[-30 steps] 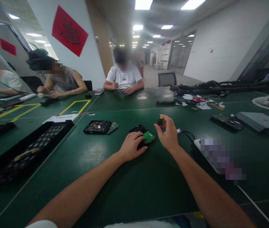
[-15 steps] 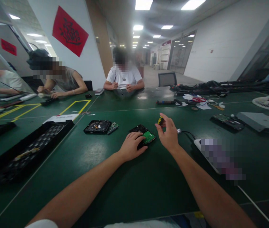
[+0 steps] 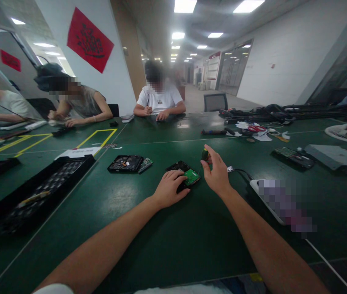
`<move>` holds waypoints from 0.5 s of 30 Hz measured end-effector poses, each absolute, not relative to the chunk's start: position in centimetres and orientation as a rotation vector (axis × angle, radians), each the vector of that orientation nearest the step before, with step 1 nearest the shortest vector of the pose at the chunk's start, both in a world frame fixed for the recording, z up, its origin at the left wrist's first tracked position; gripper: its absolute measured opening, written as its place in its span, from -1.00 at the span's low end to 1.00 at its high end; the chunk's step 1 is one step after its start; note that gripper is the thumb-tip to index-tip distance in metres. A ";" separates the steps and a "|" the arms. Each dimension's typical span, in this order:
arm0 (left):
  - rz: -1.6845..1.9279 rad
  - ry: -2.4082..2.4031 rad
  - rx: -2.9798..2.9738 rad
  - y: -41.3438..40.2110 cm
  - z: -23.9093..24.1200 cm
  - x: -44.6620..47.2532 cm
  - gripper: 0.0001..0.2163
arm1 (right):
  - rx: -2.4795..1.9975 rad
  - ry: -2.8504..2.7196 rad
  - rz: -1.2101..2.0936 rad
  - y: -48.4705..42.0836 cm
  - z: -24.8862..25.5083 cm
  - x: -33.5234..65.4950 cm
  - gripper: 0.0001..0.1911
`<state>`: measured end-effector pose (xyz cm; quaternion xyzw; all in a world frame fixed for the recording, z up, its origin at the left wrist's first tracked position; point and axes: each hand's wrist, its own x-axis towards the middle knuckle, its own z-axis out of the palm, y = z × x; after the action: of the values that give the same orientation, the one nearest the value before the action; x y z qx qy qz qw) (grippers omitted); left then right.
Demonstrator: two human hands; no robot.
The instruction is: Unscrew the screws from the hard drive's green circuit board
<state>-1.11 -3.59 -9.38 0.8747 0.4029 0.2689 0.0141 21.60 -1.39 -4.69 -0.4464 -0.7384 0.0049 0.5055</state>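
Observation:
A black hard drive (image 3: 177, 166) with a green circuit board (image 3: 192, 177) on top lies on the green table in front of me. My left hand (image 3: 169, 189) rests on its near edge, fingers curled over it and pressing it down. My right hand (image 3: 217, 171) pinches the black and yellow handle of a small screwdriver (image 3: 204, 155), held upright with its thin shaft pointing down at the right edge of the circuit board.
Another opened hard drive (image 3: 126, 163) with a loose board lies to the left. A long black tray (image 3: 32, 191) fills the left side. A cable and a flat white device (image 3: 254, 185) sit to the right. Other people work at the far side.
My right hand has shifted slightly and its fingers have turned the screwdriver handle. My left hand stays on the drive. The person opposite moved their hands.

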 end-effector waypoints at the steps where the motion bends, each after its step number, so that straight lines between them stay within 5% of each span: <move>1: 0.837 1.253 2.724 -3.6 -9.4 -1.1 -0.56 | -1.068 -1.790 0.026 -1.4 -4.7 21.6 -0.43; 15: 0.841 1.252 2.727 -3.7 -9.1 -1.1 -0.57 | -1.073 -1.739 0.015 -1.2 -5.3 21.7 -0.43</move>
<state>-1.05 -3.74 -9.13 0.8751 0.4016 0.2699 0.0126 21.66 -1.15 -5.32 -0.4479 -0.7260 0.0064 0.5217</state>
